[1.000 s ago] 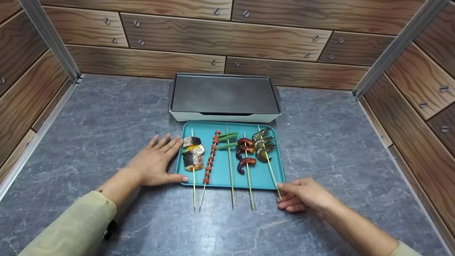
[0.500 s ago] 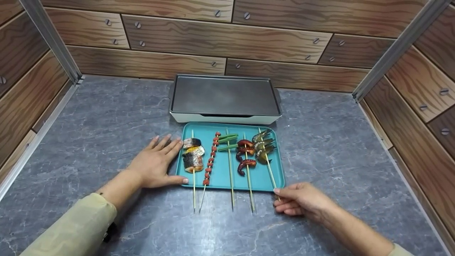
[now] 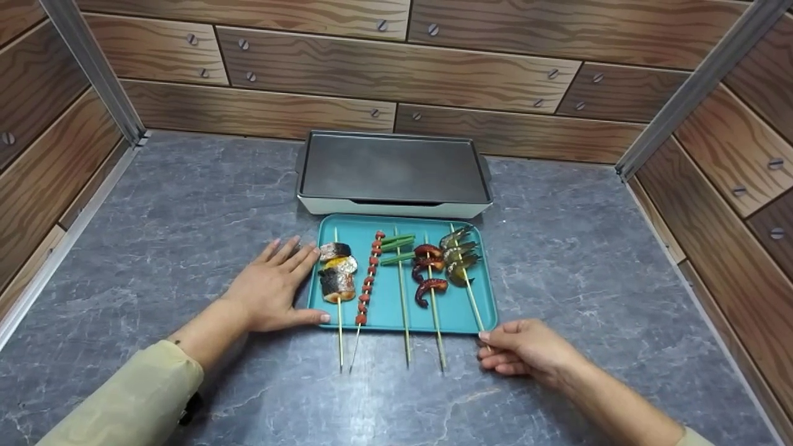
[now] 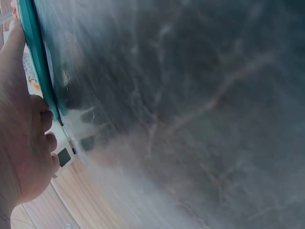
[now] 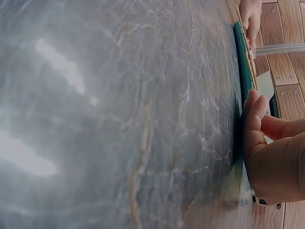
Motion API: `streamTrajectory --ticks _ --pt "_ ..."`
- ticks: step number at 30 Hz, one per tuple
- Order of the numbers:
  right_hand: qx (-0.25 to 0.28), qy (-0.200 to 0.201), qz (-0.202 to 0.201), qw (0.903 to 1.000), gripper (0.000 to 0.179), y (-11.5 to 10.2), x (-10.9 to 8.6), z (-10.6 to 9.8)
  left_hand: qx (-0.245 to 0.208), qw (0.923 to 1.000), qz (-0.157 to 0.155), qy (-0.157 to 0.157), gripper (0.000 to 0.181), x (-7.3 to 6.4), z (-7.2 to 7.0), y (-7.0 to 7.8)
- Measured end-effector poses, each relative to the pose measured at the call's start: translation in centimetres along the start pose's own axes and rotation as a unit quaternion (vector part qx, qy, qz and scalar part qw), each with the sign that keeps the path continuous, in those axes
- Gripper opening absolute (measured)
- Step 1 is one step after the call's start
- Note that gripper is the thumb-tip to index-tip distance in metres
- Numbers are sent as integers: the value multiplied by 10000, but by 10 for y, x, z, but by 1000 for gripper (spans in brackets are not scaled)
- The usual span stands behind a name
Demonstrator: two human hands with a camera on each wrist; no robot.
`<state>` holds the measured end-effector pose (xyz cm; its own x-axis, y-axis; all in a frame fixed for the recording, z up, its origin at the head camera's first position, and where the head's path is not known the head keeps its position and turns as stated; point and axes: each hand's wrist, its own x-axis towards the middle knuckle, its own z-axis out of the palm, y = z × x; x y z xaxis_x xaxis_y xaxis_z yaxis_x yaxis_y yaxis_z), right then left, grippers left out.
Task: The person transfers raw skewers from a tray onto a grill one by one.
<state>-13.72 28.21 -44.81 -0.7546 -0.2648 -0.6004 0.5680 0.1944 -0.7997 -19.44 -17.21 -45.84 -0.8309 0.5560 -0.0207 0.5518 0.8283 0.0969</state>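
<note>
A teal tray [image 3: 385,310] carries several skewers side by side, their sticks poking over its near edge. My right hand [image 3: 526,350] pinches the lower end of the rightmost one, a shrimp skewer [image 3: 460,269], at the tray's near right corner. My left hand [image 3: 269,291] lies with fingers spread along the tray's left edge, thumb at the near left corner. Nearest to it is a fish-chunk skewer [image 3: 337,286]. Between lie a skewer of small red pieces [image 3: 365,291], one with green stalks [image 3: 396,241] and a tentacle skewer [image 3: 429,286]. In the right wrist view, curled fingers [image 5: 255,112] hide the stick's end.
Directly behind the tray stands a tabletop griddle [image 3: 393,167] with a dark flat plate and pale base. Grey marble-patterned tabletop [image 3: 186,204] surrounds both. Wood-patterned walls [image 3: 396,68] with metal corner strips [image 3: 681,93] enclose the back and sides.
My right hand has shifted slightly left and toward me with the shrimp skewer's end, so that skewer lies a little straighter. My left hand stays at the tray's edge.
</note>
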Motion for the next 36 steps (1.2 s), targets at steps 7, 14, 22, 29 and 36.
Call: streamTrajectory --ticks 7,14,22,29,36 --pt "-16 18 -22 10000 19 0 0 -1 22 9999 -37 128 120 -6 1 4" --pt "172 -98 -76 9998 18 -2 -4 -1 4 9998 -99 164 120 -8 4 6" --pt "261 -66 -340 9991 24 -7 -11 1 -87 9998 -84 127 119 -8 5 6" --pt "332 50 -574 9978 25 -9 -14 0 -39 9999 -96 131 119 -8 5 6" --pt "410 -13 -746 9964 26 -7 -18 -2 26 9999 -96 131 120 -8 8 6"
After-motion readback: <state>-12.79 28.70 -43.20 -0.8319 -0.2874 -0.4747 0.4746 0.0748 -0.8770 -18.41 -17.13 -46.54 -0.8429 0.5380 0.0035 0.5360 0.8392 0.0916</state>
